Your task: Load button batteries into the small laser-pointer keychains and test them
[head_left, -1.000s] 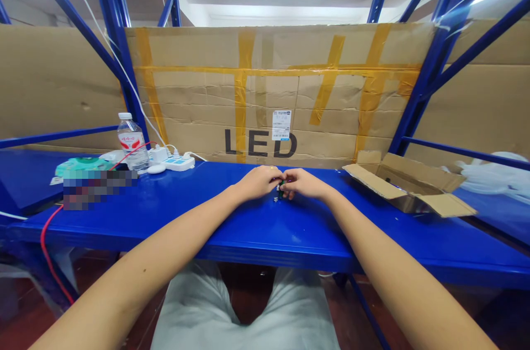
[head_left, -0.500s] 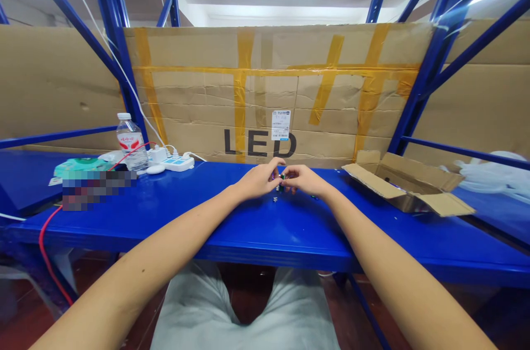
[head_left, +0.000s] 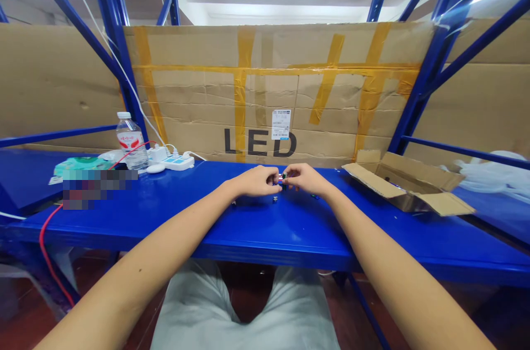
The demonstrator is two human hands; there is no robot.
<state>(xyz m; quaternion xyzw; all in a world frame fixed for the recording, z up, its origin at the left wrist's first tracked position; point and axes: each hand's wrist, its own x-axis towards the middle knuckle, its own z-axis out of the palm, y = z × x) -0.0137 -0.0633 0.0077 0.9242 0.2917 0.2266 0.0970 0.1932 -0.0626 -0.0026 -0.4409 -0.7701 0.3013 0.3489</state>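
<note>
Over the far middle of the blue table (head_left: 256, 228), my left hand (head_left: 260, 180) and my right hand (head_left: 302, 177) meet at a small part with purple, silver and green on it (head_left: 282, 179). Fingers of both hands are closed on this part, my left hand from its left end and my right hand from its right end. Its exact kind is too small to make out. Just below my left fingertips lies a tiny metallic piece (head_left: 275, 199). Another small dark and green piece (head_left: 315, 196) lies under my right wrist, partly hidden.
An opened cardboard box (head_left: 408, 179) stands at the right. Toward the left are a water bottle (head_left: 131, 143), a power strip (head_left: 179, 163), a green packet (head_left: 78, 165) and a red cable (head_left: 45, 239). A large cardboard panel (head_left: 199, 107) rises behind the table.
My left hand has turned over, its raised fingers now curled down around the left end of the small part. More of the part shows between the hands. My right hand has barely moved.
</note>
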